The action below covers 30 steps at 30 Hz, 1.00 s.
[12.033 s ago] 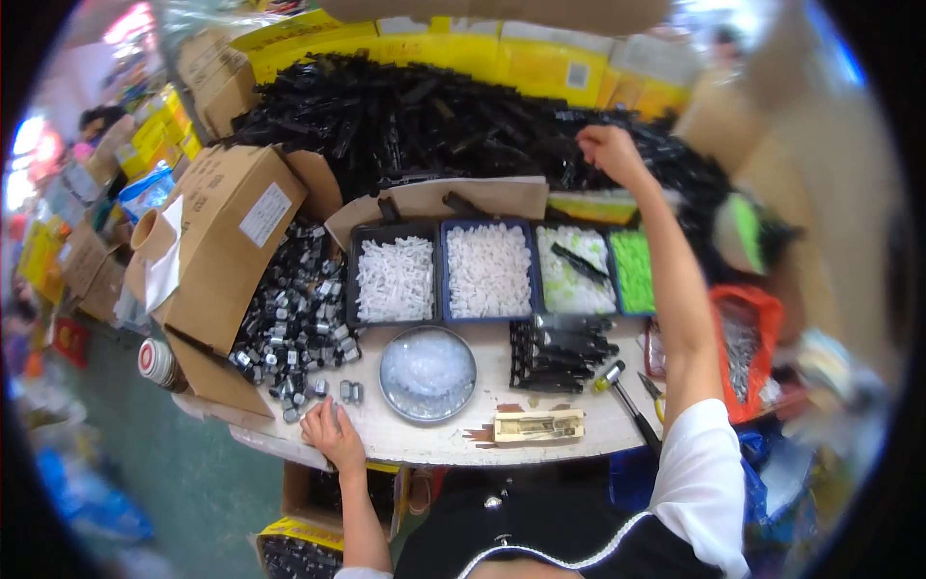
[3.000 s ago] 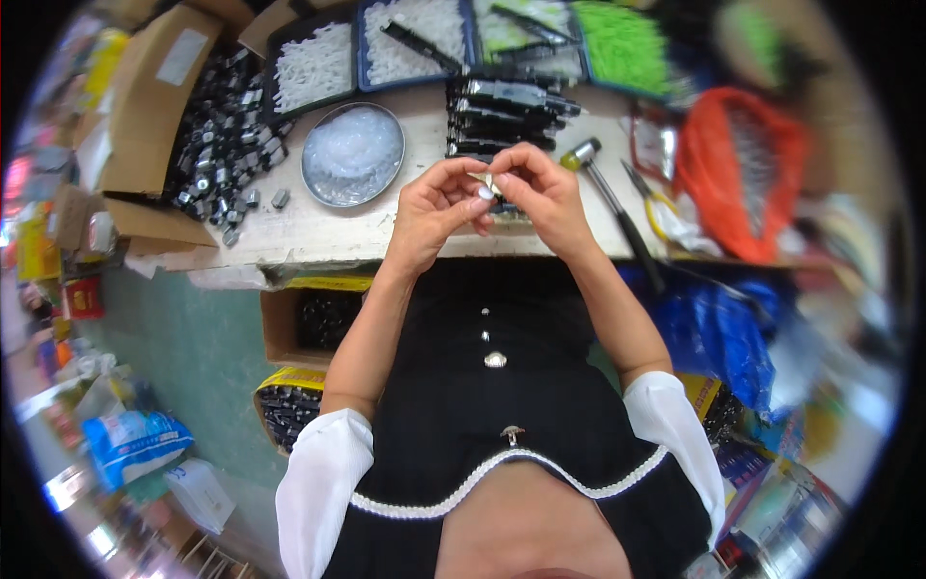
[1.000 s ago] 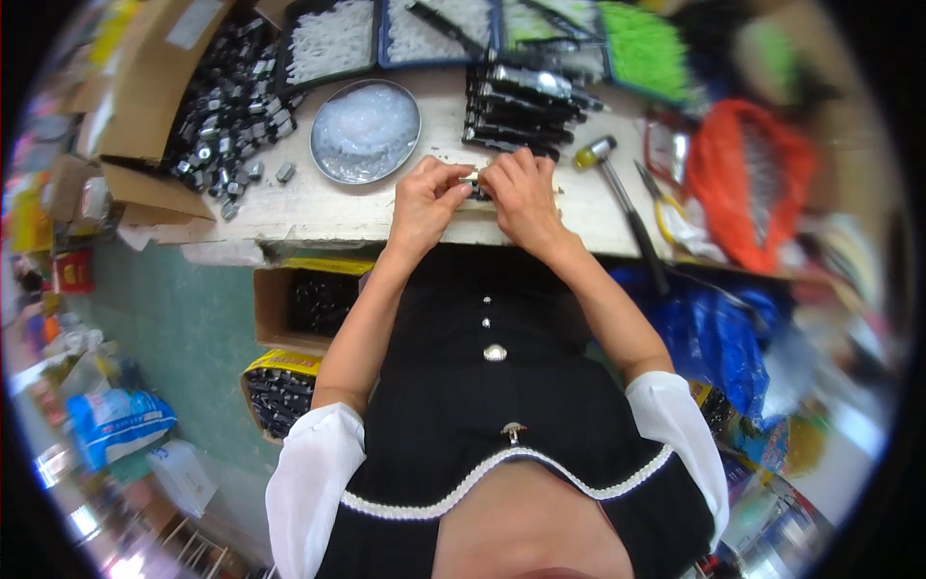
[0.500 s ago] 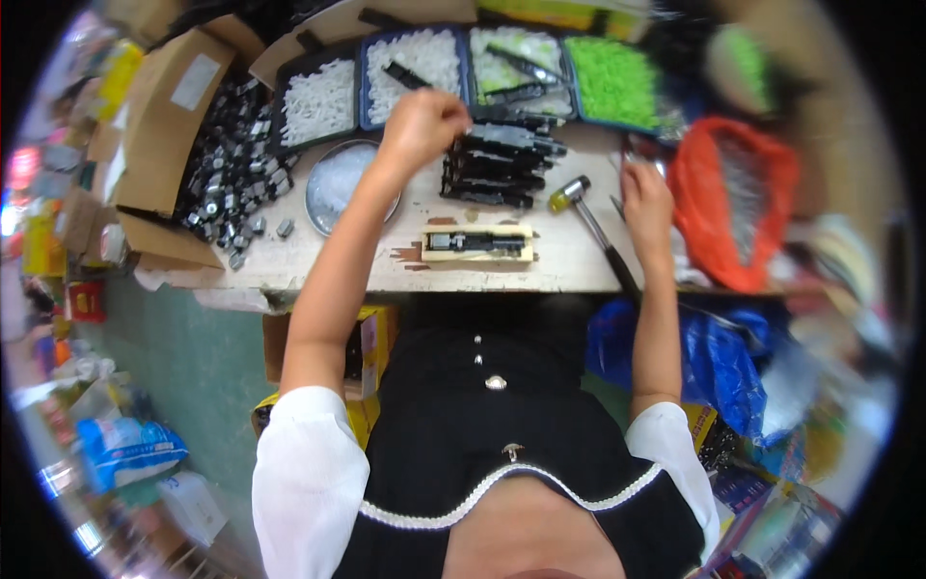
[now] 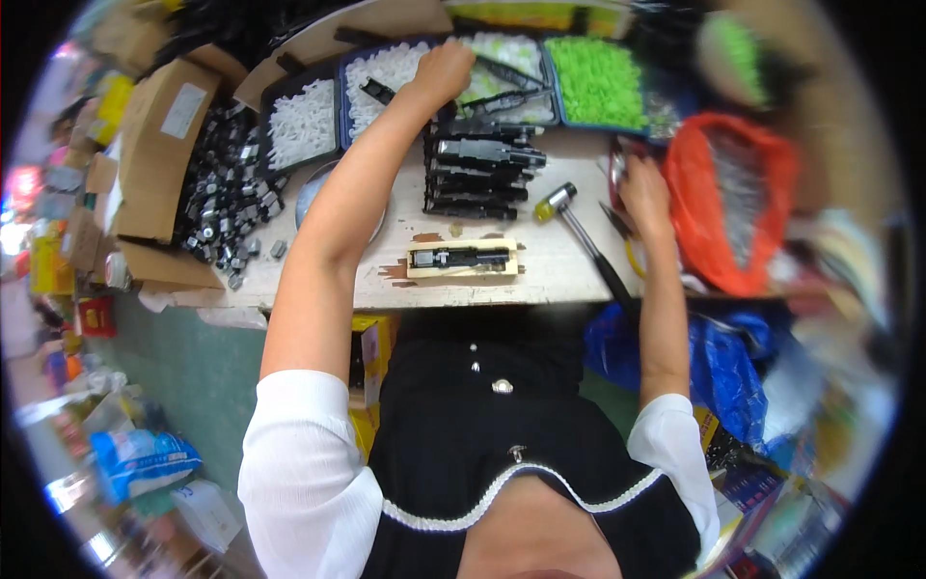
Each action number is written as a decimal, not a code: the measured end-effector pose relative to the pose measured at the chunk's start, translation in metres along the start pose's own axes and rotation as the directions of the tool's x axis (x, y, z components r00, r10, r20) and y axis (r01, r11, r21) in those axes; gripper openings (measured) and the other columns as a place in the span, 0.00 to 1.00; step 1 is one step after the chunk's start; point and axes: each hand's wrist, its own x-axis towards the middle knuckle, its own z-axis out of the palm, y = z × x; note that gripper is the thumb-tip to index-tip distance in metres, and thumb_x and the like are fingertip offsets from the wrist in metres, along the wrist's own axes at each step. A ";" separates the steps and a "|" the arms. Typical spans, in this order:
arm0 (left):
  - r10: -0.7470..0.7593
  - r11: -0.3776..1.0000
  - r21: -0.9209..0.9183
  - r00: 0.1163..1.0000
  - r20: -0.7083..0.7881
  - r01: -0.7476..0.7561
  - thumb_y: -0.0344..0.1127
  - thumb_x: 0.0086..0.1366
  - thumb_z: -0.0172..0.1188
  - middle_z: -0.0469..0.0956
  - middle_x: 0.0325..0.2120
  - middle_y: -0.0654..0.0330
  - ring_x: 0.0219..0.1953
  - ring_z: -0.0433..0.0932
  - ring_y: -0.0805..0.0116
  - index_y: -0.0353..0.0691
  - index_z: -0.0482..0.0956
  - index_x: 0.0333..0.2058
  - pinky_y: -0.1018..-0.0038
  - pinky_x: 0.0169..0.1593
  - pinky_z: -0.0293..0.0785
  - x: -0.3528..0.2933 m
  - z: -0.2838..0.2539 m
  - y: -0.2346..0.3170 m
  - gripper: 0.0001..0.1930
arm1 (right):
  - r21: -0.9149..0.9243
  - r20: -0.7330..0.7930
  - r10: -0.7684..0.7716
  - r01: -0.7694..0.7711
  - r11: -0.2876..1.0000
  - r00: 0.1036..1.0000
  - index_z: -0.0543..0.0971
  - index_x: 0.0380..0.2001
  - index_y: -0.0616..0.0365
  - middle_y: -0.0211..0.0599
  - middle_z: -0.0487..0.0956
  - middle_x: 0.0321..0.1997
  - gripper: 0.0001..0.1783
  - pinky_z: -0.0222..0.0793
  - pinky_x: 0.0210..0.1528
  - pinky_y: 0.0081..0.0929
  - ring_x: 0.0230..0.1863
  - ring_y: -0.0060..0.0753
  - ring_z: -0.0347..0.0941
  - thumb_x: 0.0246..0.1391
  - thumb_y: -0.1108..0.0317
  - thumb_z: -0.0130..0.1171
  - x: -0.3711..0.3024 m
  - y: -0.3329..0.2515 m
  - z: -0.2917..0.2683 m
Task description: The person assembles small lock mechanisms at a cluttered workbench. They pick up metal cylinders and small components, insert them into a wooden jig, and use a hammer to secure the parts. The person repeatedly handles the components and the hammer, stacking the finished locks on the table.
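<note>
My left hand (image 5: 446, 73) is at the far bins, over the edge between the bin of white plastic pieces (image 5: 386, 66) and the bin of mixed white and green pieces (image 5: 502, 50). Its fingers are curled down together; what they pinch, if anything, is hidden. On the right, my right hand (image 5: 644, 193) has bent fingers beside a small red item (image 5: 617, 164), their tips partly hidden. Below my left hand stands a stack of black mechanisms (image 5: 482, 174). Nearer me, a black and silver mechanism (image 5: 463, 258) lies in a pale wooden fixture (image 5: 415, 274).
A hammer (image 5: 584, 236) and pliers (image 5: 622, 227) lie left of my right forearm. A red bag (image 5: 690, 203) stands at the right. The left side holds a cardboard box (image 5: 159, 145), loose metal-and-black pieces (image 5: 227, 212) and a round dish (image 5: 313, 188) behind my forearm. Bright green pieces (image 5: 598, 82) fill another bin.
My left hand has moved farther away, from above the black stack to the bins. My right hand stays near the red item. The whole view has shifted slightly.
</note>
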 end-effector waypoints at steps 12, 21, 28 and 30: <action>-0.250 0.242 -0.969 0.968 -0.023 0.039 0.26 0.54 0.58 0.77 0.23 0.55 0.22 0.77 0.70 0.27 0.77 0.34 0.77 0.23 0.74 -0.039 -0.061 0.001 0.10 | -0.084 -0.034 -0.069 0.066 0.994 0.997 0.75 0.28 0.63 0.54 0.76 0.30 0.09 0.69 0.35 0.49 0.33 0.58 0.74 0.45 0.74 0.45 0.003 0.004 0.007; -0.309 -0.094 -0.996 0.950 0.030 0.001 0.27 0.58 0.57 0.75 0.22 0.57 0.21 0.75 0.73 0.29 0.75 0.36 0.77 0.24 0.75 -0.177 -0.086 0.029 0.09 | -0.006 -0.010 -0.064 0.064 0.998 0.998 0.74 0.29 0.64 0.56 0.76 0.32 0.09 0.67 0.40 0.49 0.39 0.57 0.72 0.43 0.74 0.46 0.007 0.015 0.001; -0.241 -0.345 -0.930 0.945 0.222 0.130 0.23 0.56 0.59 0.77 0.25 0.57 0.24 0.77 0.73 0.30 0.76 0.38 0.78 0.27 0.76 -0.248 -0.060 0.058 0.10 | 0.828 0.127 -0.052 -0.077 0.556 0.991 0.76 0.34 0.62 0.32 0.75 0.25 0.09 0.65 0.29 0.21 0.27 0.21 0.69 0.47 0.73 0.55 -0.028 -0.051 -0.055; -0.205 -0.359 -0.921 0.950 0.236 0.151 0.23 0.56 0.58 0.77 0.26 0.56 0.26 0.77 0.72 0.31 0.76 0.39 0.76 0.27 0.77 -0.252 -0.058 0.068 0.11 | 0.914 0.217 -0.180 -0.135 0.382 0.959 0.77 0.32 0.62 0.26 0.73 0.25 0.06 0.62 0.28 0.15 0.26 0.16 0.67 0.49 0.74 0.55 -0.056 -0.102 -0.076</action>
